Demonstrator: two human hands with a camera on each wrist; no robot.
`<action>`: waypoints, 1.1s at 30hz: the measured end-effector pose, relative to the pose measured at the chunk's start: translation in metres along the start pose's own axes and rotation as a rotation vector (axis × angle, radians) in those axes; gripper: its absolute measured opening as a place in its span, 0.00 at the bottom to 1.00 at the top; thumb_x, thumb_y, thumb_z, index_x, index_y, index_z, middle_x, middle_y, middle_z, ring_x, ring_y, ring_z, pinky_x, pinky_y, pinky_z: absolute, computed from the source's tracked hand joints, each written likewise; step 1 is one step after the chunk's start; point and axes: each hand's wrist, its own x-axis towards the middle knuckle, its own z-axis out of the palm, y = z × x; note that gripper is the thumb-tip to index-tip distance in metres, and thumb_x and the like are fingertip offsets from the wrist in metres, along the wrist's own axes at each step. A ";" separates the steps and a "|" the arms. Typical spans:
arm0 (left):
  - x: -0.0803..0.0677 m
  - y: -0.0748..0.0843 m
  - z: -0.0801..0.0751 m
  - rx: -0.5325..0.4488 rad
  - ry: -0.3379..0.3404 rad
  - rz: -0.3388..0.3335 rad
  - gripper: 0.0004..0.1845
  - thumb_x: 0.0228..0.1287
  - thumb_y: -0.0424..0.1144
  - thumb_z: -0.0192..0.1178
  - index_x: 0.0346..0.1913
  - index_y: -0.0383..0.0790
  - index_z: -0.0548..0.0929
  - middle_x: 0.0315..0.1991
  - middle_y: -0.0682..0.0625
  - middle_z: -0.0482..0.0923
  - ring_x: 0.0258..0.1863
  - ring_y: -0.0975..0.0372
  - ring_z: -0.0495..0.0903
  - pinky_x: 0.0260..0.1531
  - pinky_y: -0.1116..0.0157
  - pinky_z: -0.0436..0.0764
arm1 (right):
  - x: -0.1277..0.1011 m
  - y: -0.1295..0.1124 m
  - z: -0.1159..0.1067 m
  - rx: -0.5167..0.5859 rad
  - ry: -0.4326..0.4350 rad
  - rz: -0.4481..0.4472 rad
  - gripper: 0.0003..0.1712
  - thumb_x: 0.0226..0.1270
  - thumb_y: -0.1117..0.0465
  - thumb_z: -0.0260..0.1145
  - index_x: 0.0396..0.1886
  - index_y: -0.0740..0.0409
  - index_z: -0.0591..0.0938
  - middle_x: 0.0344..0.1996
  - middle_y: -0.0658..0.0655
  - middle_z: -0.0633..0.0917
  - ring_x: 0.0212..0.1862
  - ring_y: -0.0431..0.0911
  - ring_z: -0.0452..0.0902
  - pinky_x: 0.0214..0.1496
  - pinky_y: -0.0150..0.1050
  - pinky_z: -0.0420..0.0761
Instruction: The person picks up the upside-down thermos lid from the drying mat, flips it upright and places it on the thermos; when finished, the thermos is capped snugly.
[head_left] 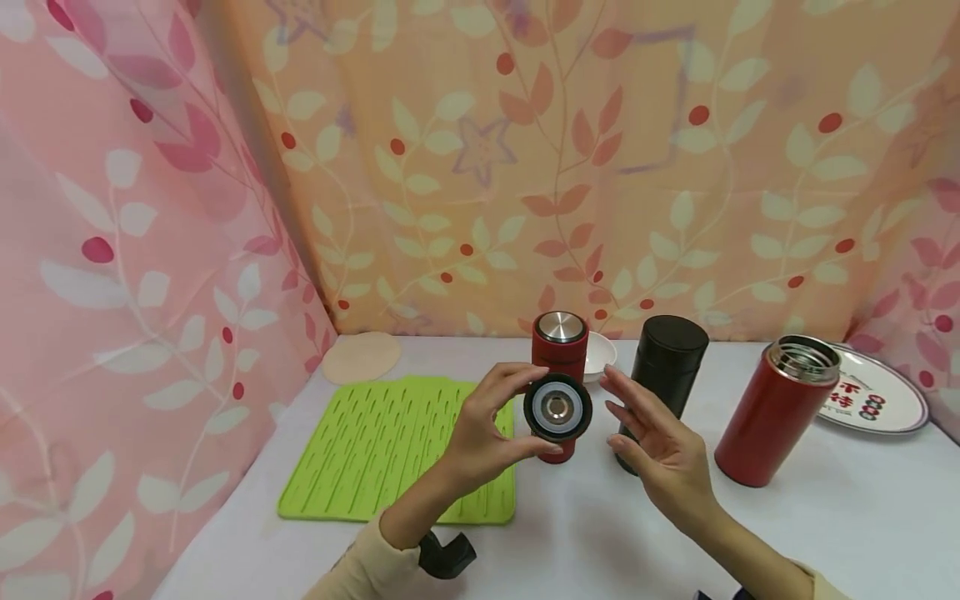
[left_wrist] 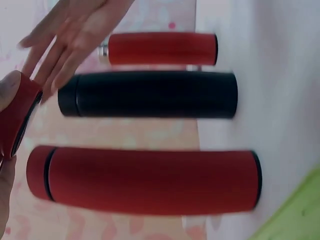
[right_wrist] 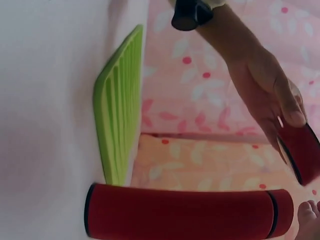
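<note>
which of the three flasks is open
The rightmost red flask, its steel mouth bare; the black flask and the other red flask are both capped.

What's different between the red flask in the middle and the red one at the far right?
The middle red flask has its lid on, while the right red flask is open. The middle red flask ends in a flat, shiny silver top; the right red flask shows a threaded silver neck. The middle red flask stands near the green mat, the right red flask near the white plate. Both are red, cylindrical and upright.
</note>
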 end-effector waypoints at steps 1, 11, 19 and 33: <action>0.000 0.002 0.003 0.002 -0.009 0.011 0.39 0.34 0.29 0.76 0.56 0.30 0.72 0.51 0.42 0.72 0.52 0.57 0.73 0.53 0.65 0.77 | 0.000 -0.001 0.003 0.005 -0.011 0.025 0.37 0.52 0.85 0.58 0.64 0.75 0.60 0.64 0.69 0.65 0.65 0.47 0.65 0.60 0.32 0.70; 0.000 0.002 0.012 -0.013 -0.076 0.073 0.38 0.37 0.31 0.75 0.57 0.30 0.72 0.54 0.42 0.71 0.55 0.58 0.72 0.58 0.63 0.73 | -0.002 -0.002 0.011 -0.010 -0.029 0.134 0.34 0.57 0.81 0.57 0.65 0.69 0.63 0.63 0.61 0.70 0.62 0.44 0.70 0.57 0.31 0.72; -0.001 -0.003 0.011 -0.212 -0.066 -0.101 0.25 0.55 0.30 0.62 0.58 0.31 0.73 0.53 0.40 0.75 0.52 0.57 0.78 0.52 0.65 0.77 | -0.005 0.003 0.010 0.029 0.024 0.019 0.35 0.50 0.85 0.59 0.61 0.78 0.63 0.62 0.62 0.71 0.62 0.45 0.70 0.58 0.32 0.71; 0.001 0.000 0.012 -0.038 0.018 0.181 0.19 0.45 0.26 0.68 0.45 0.29 0.82 0.44 0.41 0.82 0.48 0.58 0.80 0.49 0.63 0.80 | -0.003 0.009 0.003 0.035 -0.098 0.249 0.28 0.72 0.61 0.49 0.68 0.63 0.59 0.65 0.55 0.68 0.66 0.39 0.64 0.60 0.28 0.70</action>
